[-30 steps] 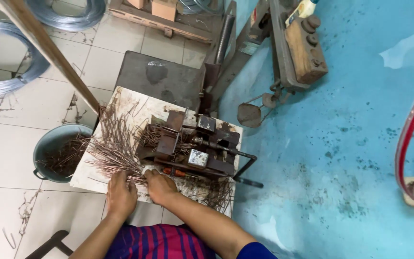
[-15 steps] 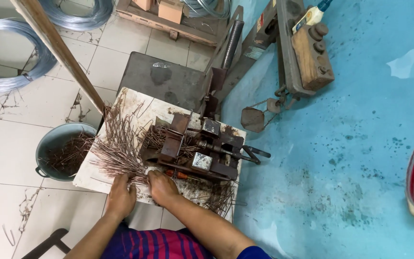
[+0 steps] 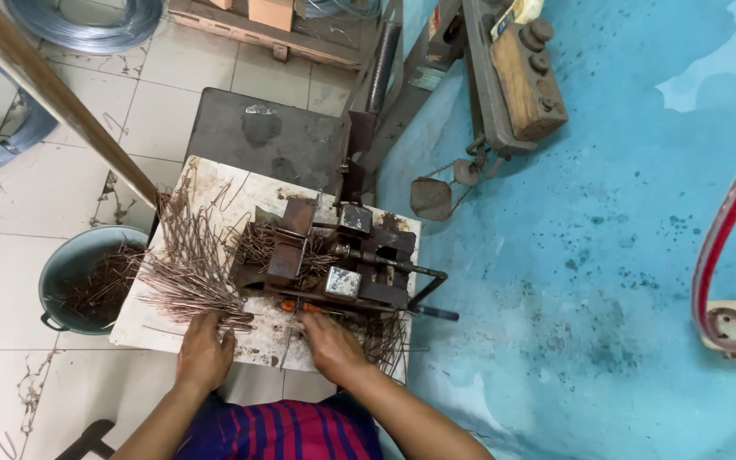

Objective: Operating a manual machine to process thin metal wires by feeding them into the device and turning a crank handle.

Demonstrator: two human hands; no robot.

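Rusty thin wire rods [image 3: 187, 274], fanned on the white board [image 3: 146, 328], are gripped by the left hand [image 3: 204, 353]; the right hand [image 3: 331, 343], loosely curled, rests beside the rusty bending jig [image 3: 334, 264]. Feeding appears under way; careful alignment is needed next.

Up at the top edge, a small tan cardboard box [image 3: 270, 13] sits on a wooden pallet [image 3: 300, 47], cut off by the frame. Right of it, a pale label [image 3: 427, 78] clings to a grey metal beam [image 3: 402, 111], with a small red-and-white sticker [image 3: 436, 21] above. No screens anywhere.
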